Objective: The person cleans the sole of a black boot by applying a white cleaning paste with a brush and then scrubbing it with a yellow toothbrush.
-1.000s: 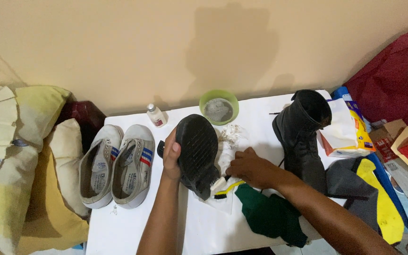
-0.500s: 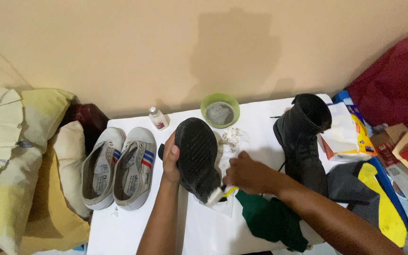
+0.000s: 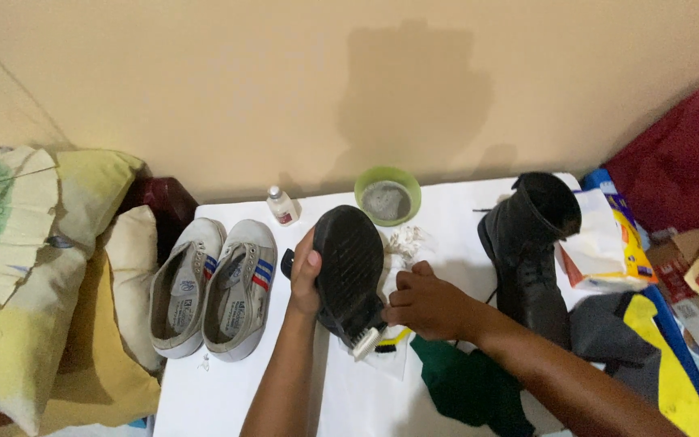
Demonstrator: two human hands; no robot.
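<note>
My left hand (image 3: 304, 273) grips a black boot (image 3: 351, 267) by its left edge and holds it sole-up over the white table (image 3: 228, 388). My right hand (image 3: 428, 306) is closed around a brush (image 3: 370, 340) with a white and yellow handle, pressed against the heel end of the sole. Behind the sole lies a crumpled white cloth (image 3: 402, 243). The second black boot (image 3: 531, 255) stands upright to the right.
A pair of white sneakers (image 3: 212, 287) with red and blue stripes lies at the left. A green bowl (image 3: 387, 195) and a small bottle (image 3: 282, 205) stand by the wall. A green cloth (image 3: 467, 384), cushions (image 3: 34, 275) and packages (image 3: 608, 243) surround the table.
My right hand has slid down along the sole toward its heel end with the brush. The boot stays held sole-up in my left hand.
</note>
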